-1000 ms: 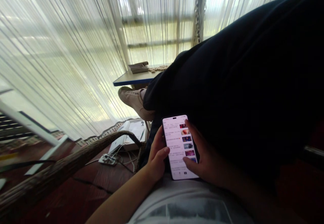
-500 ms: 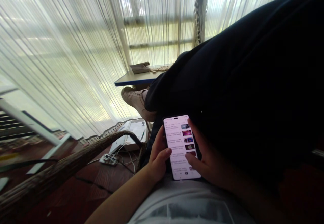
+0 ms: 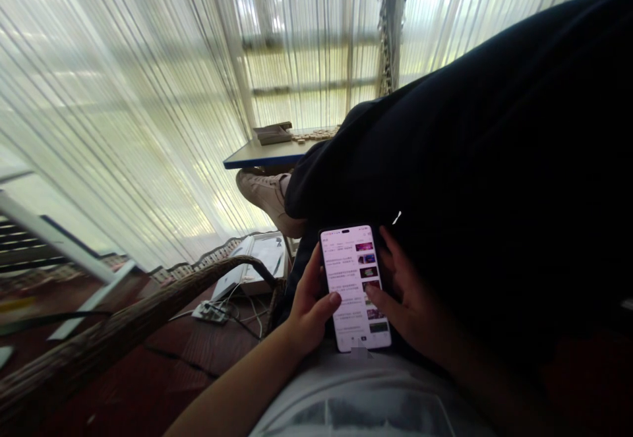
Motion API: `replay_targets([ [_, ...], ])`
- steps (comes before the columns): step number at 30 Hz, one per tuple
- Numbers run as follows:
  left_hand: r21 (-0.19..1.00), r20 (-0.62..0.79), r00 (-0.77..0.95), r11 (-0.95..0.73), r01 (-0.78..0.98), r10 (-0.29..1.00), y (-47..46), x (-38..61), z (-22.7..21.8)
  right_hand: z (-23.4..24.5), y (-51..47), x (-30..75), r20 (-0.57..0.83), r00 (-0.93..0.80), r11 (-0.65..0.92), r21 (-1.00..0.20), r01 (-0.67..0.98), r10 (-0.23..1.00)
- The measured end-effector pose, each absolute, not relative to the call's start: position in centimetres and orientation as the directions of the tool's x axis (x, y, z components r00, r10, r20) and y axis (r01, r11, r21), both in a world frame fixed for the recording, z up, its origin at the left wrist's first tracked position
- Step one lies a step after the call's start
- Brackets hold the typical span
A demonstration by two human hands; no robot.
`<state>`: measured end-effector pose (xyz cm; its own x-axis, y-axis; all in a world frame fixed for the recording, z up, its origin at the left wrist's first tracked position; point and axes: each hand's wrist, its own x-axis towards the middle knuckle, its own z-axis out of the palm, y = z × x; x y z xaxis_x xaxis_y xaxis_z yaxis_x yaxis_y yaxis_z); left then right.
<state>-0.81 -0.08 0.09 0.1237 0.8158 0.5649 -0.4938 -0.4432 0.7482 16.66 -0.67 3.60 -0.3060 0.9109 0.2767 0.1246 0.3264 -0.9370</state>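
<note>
A lit smartphone [image 3: 352,292] is upright in my lap, its screen showing a list of text rows with small pictures on the right. My left hand [image 3: 312,305] wraps round its left edge, the thumb lying over the screen's left side. At the right edge is my right hand [image 3: 408,292], its thumb over the lower right of the screen. The right index finger stands a little off the phone's upper edge; the other fingers are partly lost in shadow. What lies behind the phone is hidden.
My crossed leg in dark trousers [image 3: 445,140] fills the right. A light shoe [image 3: 267,193] is below a blue-edged table [image 3: 267,155] bearing a grey box [image 3: 273,134] and small blocks [image 3: 311,136]. Left are a chair arm [image 3: 148,305], an open white box [image 3: 264,256] and a power strip [image 3: 210,312].
The list on the screen has scrolled upward. My right index finger has moved off the phone's upper right edge, and the right thumb has shifted slightly up.
</note>
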Motion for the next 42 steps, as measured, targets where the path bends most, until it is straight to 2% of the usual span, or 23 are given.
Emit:
replay_targets([
  [3,0.744,0.571,0.11,-0.456,-0.488,0.814,-0.1,-0.8,-0.1,3.5,-0.7,16.7,0.298,-0.349,0.38,-0.903,0.198,0.889],
  [9,0.792,0.553,0.121,-0.474,-0.386,0.825,-0.5,-1.1,-0.6,3.5,-1.3,16.6,0.246,-0.331,0.352,-0.882,0.313,0.911],
  [13,0.761,0.602,0.158,-0.502,-0.41,0.783,-0.6,-1.0,-0.7,3.8,-0.8,17.0,0.263,-0.363,0.371,-0.888,0.271,0.894],
  [18,0.756,0.601,0.132,-0.507,-0.414,0.789,-0.2,-1.0,-1.2,3.4,-0.3,17.3,0.329,-0.374,0.429,-0.874,0.226,0.867],
  [25,0.744,0.631,0.207,-0.509,-0.433,0.747,-0.3,-1.3,-0.6,3.3,-1.3,17.1,0.297,-0.354,0.413,-0.854,0.317,0.887],
  [28,0.753,0.611,0.195,-0.488,-0.441,0.767,-0.2,-1.2,-0.6,3.7,-1.0,17.3,0.292,-0.356,0.416,-0.841,0.346,0.887],
  [34,0.744,0.571,0.163,-0.423,-0.518,0.804,0.2,-1.1,-1.3,3.9,0.0,17.8,0.324,-0.399,0.447,-0.854,0.267,0.858],
  [39,0.737,0.566,0.18,-0.396,-0.548,0.805,0.1,-1.1,-1.4,3.7,-1.0,17.2,0.26,-0.381,0.397,-0.85,0.346,0.887],
  [42,0.725,0.577,0.183,-0.397,-0.562,0.796,0.1,-1.2,-1.4,3.7,-1.3,17.2,0.237,-0.39,0.376,-0.865,0.333,0.89],
])
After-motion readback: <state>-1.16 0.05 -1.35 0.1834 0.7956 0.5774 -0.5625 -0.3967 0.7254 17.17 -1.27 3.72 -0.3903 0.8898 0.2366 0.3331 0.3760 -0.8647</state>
